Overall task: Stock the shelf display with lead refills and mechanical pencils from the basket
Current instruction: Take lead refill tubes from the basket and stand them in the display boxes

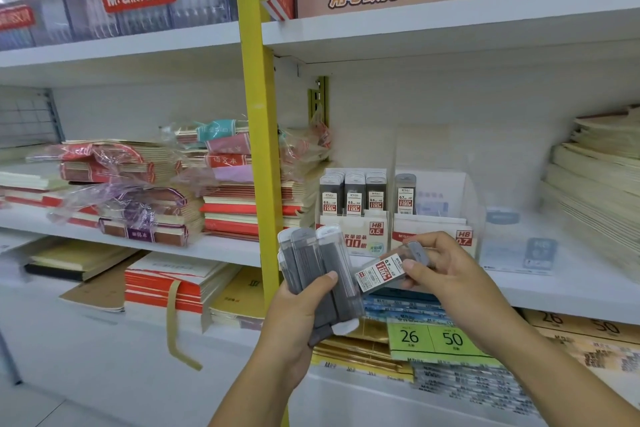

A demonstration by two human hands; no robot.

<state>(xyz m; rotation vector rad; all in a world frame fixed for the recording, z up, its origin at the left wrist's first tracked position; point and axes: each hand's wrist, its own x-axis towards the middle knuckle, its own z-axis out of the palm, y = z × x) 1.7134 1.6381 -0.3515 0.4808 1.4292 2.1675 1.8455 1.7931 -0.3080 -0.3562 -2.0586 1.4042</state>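
My left hand grips a fanned bunch of grey lead refill cases, thumb across their front. My right hand pinches a single refill case with a red-and-white 0.7 label, tilted, just right of the bunch. Both hands hover in front of the shelf display. On the shelf behind stands the HB 0.5 display box with three rows of refills. Beside it the HB 0.7 box holds one upright refill at its left. No basket or mechanical pencils are in view.
A yellow upright post splits the shelving left of the displays. Stacked notebooks fill the left bay, cream paper stacks the far right. A clear acrylic divider stands right of the 0.7 box. Green price tags lie below.
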